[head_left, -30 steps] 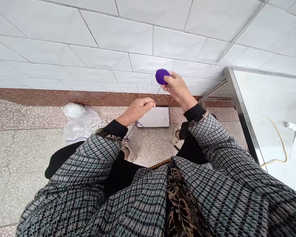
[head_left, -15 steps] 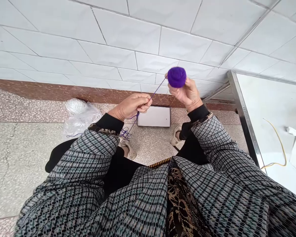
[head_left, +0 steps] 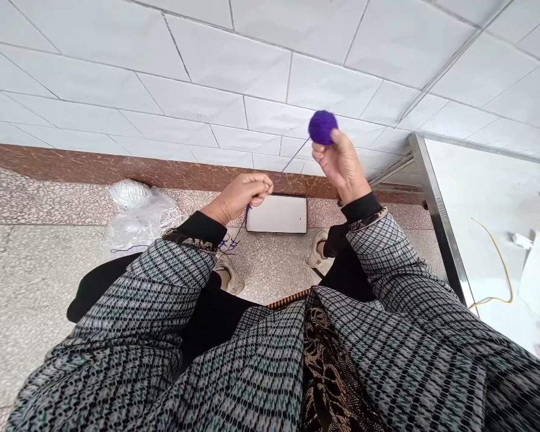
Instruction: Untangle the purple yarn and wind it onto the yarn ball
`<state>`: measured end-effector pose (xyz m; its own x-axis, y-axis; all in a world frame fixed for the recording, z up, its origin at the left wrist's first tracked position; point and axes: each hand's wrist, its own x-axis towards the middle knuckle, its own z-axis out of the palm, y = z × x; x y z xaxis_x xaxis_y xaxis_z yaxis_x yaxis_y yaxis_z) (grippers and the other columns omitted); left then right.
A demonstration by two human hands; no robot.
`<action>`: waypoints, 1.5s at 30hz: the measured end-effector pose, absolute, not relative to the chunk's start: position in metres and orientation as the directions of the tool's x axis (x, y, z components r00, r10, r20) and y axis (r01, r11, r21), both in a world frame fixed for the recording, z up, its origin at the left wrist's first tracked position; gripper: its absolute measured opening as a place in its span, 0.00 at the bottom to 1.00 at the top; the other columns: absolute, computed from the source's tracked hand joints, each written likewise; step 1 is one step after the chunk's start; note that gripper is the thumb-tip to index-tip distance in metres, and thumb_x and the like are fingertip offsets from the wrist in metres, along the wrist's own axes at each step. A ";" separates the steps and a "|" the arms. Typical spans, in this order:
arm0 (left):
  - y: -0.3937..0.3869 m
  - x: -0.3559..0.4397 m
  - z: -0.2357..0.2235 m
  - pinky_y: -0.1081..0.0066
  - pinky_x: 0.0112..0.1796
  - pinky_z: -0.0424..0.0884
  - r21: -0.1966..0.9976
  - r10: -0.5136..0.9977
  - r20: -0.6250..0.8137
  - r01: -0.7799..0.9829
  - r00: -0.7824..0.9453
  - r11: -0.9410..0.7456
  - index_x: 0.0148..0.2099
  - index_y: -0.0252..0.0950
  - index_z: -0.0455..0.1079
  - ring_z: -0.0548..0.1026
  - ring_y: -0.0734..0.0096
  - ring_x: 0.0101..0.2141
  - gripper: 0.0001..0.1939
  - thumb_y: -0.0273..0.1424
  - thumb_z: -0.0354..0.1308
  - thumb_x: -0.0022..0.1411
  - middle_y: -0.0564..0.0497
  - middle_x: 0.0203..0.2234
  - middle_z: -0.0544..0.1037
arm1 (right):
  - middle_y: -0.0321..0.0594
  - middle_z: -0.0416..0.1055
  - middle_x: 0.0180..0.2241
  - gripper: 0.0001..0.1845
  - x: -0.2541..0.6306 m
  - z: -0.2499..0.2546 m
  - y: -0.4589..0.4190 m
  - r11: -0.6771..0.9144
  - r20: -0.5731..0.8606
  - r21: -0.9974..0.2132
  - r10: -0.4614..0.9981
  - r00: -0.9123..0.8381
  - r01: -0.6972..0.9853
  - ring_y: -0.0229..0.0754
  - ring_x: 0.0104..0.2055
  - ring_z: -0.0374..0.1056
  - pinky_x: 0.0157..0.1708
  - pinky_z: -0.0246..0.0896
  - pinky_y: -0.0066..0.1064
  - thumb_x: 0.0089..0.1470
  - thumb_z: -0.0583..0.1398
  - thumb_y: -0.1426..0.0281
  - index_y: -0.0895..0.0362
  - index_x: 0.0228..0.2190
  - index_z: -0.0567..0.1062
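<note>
My right hand [head_left: 342,168] is raised and holds a small ball of purple yarn [head_left: 323,127] in its fingertips. A thin purple strand [head_left: 292,157] runs down from the ball to my left hand [head_left: 238,198]. That hand is closed around the strand, and the yarn continues below it into a loose purple tangle [head_left: 228,243] near my left cuff. Both hands are held in the air, well above the floor.
A white yarn ball [head_left: 129,194] lies in a clear plastic bag [head_left: 137,225] on the floor. A flat white box [head_left: 276,215] leans by the tiled wall [head_left: 198,102]. To the right stands a steel-edged table [head_left: 441,222] holding a yellow cable [head_left: 495,270].
The purple ball has moved slightly up and rotated in my right hand. My left hand has shifted a little, and the strand between my hands is tighter.
</note>
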<state>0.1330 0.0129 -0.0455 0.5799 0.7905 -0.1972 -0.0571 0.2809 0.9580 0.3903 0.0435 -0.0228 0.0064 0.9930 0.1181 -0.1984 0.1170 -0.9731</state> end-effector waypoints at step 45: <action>0.026 0.088 -0.011 0.71 0.24 0.44 0.975 0.797 0.015 -0.186 0.604 0.123 0.23 0.38 0.64 0.45 0.80 0.19 0.15 0.33 0.65 0.56 0.59 0.16 0.48 | 0.41 0.75 0.45 0.29 0.406 -0.026 0.014 0.028 -0.173 -0.973 0.576 -0.799 0.231 0.44 0.48 0.69 0.49 0.69 0.36 0.43 0.77 0.62 0.55 0.43 0.74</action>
